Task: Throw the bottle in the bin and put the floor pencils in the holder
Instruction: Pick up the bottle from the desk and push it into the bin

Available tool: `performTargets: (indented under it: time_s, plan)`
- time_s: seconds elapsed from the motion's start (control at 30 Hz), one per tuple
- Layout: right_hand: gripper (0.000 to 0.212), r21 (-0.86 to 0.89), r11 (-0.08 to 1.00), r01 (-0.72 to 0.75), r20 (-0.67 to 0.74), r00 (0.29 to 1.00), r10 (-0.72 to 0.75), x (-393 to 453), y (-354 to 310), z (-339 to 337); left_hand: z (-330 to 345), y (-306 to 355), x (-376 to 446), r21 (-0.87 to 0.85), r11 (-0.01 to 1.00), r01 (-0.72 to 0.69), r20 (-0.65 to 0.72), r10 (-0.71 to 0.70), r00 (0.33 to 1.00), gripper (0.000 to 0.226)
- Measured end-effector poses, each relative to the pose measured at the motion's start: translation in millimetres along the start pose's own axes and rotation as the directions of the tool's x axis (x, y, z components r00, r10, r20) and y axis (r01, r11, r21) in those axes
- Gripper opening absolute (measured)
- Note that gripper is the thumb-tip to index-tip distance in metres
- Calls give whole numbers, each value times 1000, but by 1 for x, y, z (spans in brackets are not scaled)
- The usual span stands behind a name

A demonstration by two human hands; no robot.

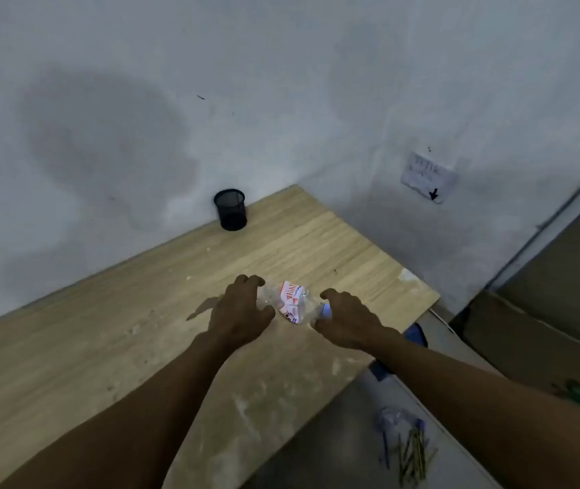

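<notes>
A crumpled clear plastic bottle [292, 302] with a red and white label lies on its side on the wooden table [112, 333]. My left hand [242, 312] grips its base end and my right hand [345, 319] grips its blue-capped end. The black mesh pencil holder [231, 209] stands empty-looking at the table's far edge against the wall. Several pencils [412, 453] lie in a loose bunch on the floor at the lower right, beside a blue pen.
A clear plastic wrapper [392, 418] lies on the floor by the pencils. Brown cardboard [542, 333] leans at the right. A blue object [415, 335] shows past the table's right edge. A paper note with an arrow [428, 178] hangs on the wall.
</notes>
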State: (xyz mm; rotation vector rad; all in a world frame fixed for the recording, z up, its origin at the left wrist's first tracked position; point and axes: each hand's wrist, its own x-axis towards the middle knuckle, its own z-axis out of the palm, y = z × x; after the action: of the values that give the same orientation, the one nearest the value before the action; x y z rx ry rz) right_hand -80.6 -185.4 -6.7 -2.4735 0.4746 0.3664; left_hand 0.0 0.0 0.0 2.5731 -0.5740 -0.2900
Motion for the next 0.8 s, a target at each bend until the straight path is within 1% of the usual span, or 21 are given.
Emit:
performTargets:
  time_s: [0.1,0.2,0.27,0.37,0.43,0.53,0.6,0.7,0.8]
  plan:
    - [74,-17,996,-83,21,996,83,44,10,17,20,-18,42,10,1000,-1,38,1,999,60]
    - [88,-42,990,-132,71,988,135,76,19,34,38,-30,75,136,989,-57,125,40,991,73]
    - [91,-62,986,-152,83,984,157,91,27,43,49,-38,92,216,972,-91,187,50,981,85]
    - [86,-46,985,-164,115,979,168,102,37,56,62,-48,108,276,955,-108,281,27,959,98]
    - [77,-35,988,-153,118,981,157,105,44,62,69,-54,115,300,947,-115,317,15,948,100]
    - [56,-49,989,-137,77,987,141,106,49,64,73,-56,122,314,943,-105,331,-5,944,95]
    - [47,-46,990,-131,45,990,133,108,51,62,75,-54,126,311,947,-86,314,-17,949,86]
    - [47,-13,995,-98,39,994,99,107,56,58,78,-51,129,310,949,-64,311,-37,950,82]
    - [51,30,996,-79,19,997,78,100,64,49,78,-41,129,326,943,-69,344,-50,938,80]
